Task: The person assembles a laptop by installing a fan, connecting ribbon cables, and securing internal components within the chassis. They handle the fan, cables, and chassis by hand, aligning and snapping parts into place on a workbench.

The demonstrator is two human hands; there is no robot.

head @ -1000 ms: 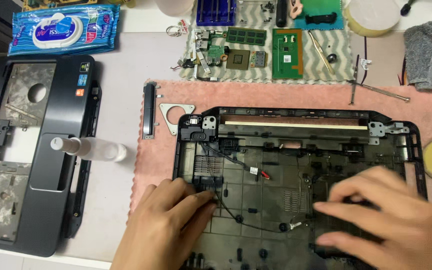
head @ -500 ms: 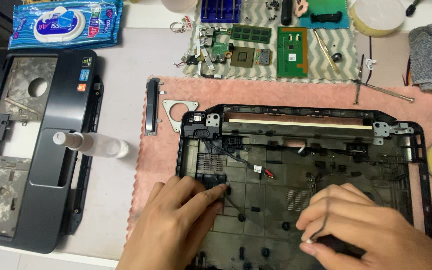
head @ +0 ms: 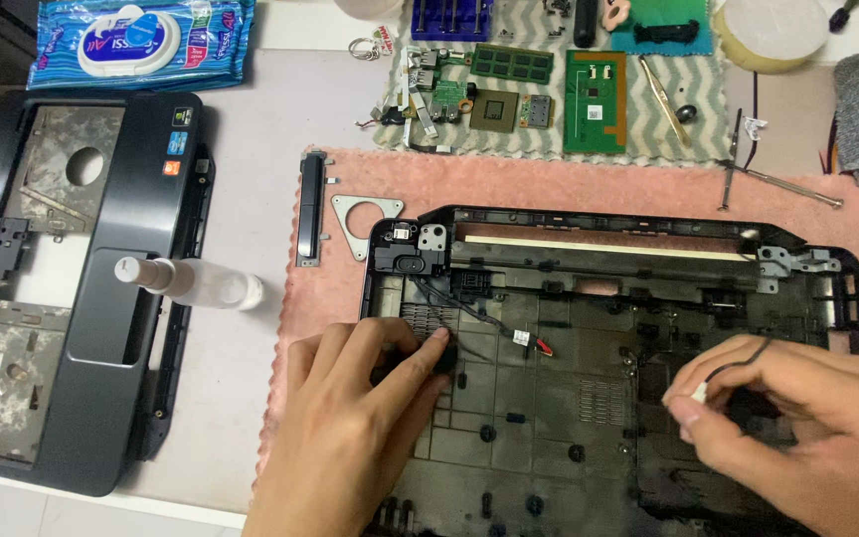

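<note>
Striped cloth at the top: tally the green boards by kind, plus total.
Memory stick: 1
Connector board with ports: 1
Square processor chip: 1
Small square board: 1
Large rectangular board with orange edge: 1
Total: 5
All lie flat on the striped cloth, away from both hands.

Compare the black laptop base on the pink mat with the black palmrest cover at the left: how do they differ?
The laptop base lies on the pink mat; the palmrest cover lies on the bare table. The left hand and right hand work inside the base, the right pinching a thin black wire; no hand touches the cover. A clear spray bottle rests across the cover; the base holds cables. Both are black, stripped plastic shells.
</note>
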